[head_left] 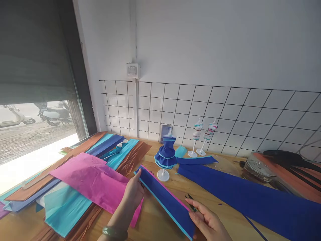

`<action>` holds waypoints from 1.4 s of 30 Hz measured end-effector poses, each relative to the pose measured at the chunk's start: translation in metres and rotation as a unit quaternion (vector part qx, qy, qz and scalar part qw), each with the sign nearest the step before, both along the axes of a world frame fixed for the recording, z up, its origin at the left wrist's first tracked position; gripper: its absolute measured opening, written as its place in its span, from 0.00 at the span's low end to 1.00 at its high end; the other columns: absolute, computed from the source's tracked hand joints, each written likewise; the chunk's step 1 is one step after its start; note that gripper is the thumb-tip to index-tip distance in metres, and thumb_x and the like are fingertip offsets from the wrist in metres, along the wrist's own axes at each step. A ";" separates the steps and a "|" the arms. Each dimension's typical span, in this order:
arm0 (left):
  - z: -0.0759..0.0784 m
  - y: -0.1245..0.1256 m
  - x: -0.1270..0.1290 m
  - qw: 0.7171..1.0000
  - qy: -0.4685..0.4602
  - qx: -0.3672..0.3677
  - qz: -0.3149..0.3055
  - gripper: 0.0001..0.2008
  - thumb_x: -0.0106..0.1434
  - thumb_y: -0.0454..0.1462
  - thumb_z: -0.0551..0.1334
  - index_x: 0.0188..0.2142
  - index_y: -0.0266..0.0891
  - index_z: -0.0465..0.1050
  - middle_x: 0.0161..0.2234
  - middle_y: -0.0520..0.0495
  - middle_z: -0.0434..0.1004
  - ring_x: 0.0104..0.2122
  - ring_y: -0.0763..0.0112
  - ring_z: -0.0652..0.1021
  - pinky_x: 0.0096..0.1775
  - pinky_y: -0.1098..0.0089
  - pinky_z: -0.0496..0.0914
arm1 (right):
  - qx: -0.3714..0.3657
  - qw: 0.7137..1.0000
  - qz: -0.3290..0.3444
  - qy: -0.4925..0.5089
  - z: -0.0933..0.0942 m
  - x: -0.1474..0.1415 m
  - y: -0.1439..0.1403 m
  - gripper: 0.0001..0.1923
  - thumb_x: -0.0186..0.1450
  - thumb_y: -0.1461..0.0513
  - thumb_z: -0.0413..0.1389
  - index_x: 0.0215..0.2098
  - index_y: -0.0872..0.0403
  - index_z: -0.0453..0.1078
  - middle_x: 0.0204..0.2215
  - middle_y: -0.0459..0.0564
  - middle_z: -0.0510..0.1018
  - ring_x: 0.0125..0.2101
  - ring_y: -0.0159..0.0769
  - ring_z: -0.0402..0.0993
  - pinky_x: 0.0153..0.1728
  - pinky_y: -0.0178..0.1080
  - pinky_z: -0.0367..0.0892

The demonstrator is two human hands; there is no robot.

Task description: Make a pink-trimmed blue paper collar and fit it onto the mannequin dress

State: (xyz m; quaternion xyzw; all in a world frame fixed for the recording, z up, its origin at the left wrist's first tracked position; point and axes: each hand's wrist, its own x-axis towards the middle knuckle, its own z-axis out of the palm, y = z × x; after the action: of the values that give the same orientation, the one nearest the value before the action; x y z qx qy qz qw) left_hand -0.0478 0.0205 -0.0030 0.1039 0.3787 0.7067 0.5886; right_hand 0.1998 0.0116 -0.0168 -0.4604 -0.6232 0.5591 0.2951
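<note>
So the layered paper strip (167, 199) (dark blue with pink and light blue edges) is held flat over the wooden table (160, 224), left hand (134, 194) pinching its far end, right hand (209, 222) closed on the near end along with small scissors (191, 202). One blue paper dress (166, 154) already sits on a stand, but two mini mannequins (203, 137) are bare, so probably plenty left. Tissue sheets (90, 177) are piled by the window; the wall is white tile.

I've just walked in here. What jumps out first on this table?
The layered blue strip in the middle, held at its far end by the left hand and at its near end by the right hand. Behind it stands a small mannequin in a blue ruffled dress. Left of the hands a pink sheet lies over teal and brown paper, and a long blue sheet stretches off to the right.
</note>
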 end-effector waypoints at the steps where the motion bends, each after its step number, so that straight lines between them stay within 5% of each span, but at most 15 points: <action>1: 0.001 0.000 -0.001 1.000 -0.006 0.000 0.001 0.09 0.63 0.35 0.54 0.32 0.32 0.72 0.26 0.42 0.79 0.31 0.63 0.80 0.33 0.66 0.75 | 0.012 1.000 -0.006 -0.007 -0.001 0.002 0.002 0.32 0.54 0.43 0.52 0.50 0.51 0.67 0.25 0.47 0.78 0.28 0.39 0.75 0.30 0.35 0.71; 6: 0.001 0.000 -0.003 1.000 -0.015 0.014 -0.007 0.07 0.61 0.33 0.56 0.32 0.32 0.71 0.26 0.43 0.79 0.31 0.64 0.80 0.34 0.66 0.74 | 0.053 0.996 -0.076 0.019 -0.007 0.012 0.014 0.27 0.54 0.46 0.55 0.46 0.52 0.70 0.46 0.51 0.75 0.50 0.44 0.67 0.46 0.35 0.66; 15: 0.000 -0.002 -0.006 0.998 0.010 0.061 -0.012 0.04 0.57 0.31 0.61 0.33 0.34 0.73 0.29 0.45 0.79 0.31 0.67 0.79 0.36 0.69 0.74 | 0.055 0.980 -0.164 0.100 -0.010 0.016 0.018 0.24 0.53 0.51 0.59 0.45 0.51 0.67 0.36 0.50 0.80 0.41 0.43 0.74 0.42 0.37 0.69; 22: 0.007 -0.006 -0.004 0.995 0.021 0.096 -0.031 0.05 0.52 0.33 0.66 0.29 0.34 0.74 0.27 0.46 0.79 0.28 0.70 0.78 0.34 0.72 0.74 | 0.063 0.960 -0.252 0.109 0.006 0.013 0.012 0.27 0.46 0.49 0.62 0.42 0.52 0.69 0.31 0.48 0.79 0.38 0.43 0.74 0.38 0.35 0.70; 32: 0.012 -0.007 -0.003 0.990 0.070 0.116 -0.027 0.10 0.45 0.36 0.71 0.27 0.35 0.76 0.25 0.49 0.79 0.25 0.75 0.76 0.32 0.74 0.72 | 0.108 0.937 -0.314 0.111 0.016 0.014 0.015 0.29 0.48 0.47 0.60 0.44 0.51 0.68 0.39 0.48 0.76 0.42 0.40 0.70 0.39 0.33 0.67; 42: 0.043 0.004 0.000 0.976 0.149 0.161 0.015 0.10 0.41 0.38 0.72 0.24 0.37 0.77 0.25 0.52 0.78 0.26 0.77 0.73 0.30 0.76 0.68 | 0.214 0.923 -0.291 0.133 0.072 0.021 0.050 0.25 0.50 0.51 0.60 0.45 0.49 0.68 0.38 0.46 0.76 0.39 0.39 0.68 0.40 0.36 0.64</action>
State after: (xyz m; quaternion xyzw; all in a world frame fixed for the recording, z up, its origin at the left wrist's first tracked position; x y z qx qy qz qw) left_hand -0.0476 0.0250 0.0399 0.2955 0.3446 0.7437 0.4907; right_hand 0.2209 0.0613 0.0548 -0.4691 -0.5212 0.3579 0.6166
